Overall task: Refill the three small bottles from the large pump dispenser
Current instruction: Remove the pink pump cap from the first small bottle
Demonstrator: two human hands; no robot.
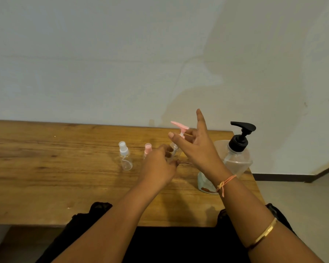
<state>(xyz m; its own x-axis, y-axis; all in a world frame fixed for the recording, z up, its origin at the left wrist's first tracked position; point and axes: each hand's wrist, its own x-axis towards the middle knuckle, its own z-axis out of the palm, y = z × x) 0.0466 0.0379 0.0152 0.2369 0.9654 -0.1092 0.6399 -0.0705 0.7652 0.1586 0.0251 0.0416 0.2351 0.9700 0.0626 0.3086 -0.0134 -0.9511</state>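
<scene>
A small clear bottle with a pink pump top (179,127) stands between my hands on the wooden table (46,168). My left hand (160,166) grips its clear body (173,151). My right hand (196,147) pinches the pump's neck just under the pink head, index finger pointing up. Two more small clear bottles stand to the left: one with a white spray cap (124,155), one with a pink cap (147,149), partly hidden by my left hand. The large clear dispenser with a black pump (239,149) stands at the right, behind my right wrist.
The table's right end lies just past the large dispenser, with tiled floor (292,196) beyond it. A pale wall (122,63) runs right behind the table. My dark-clothed lap (179,243) sits against the table's front edge.
</scene>
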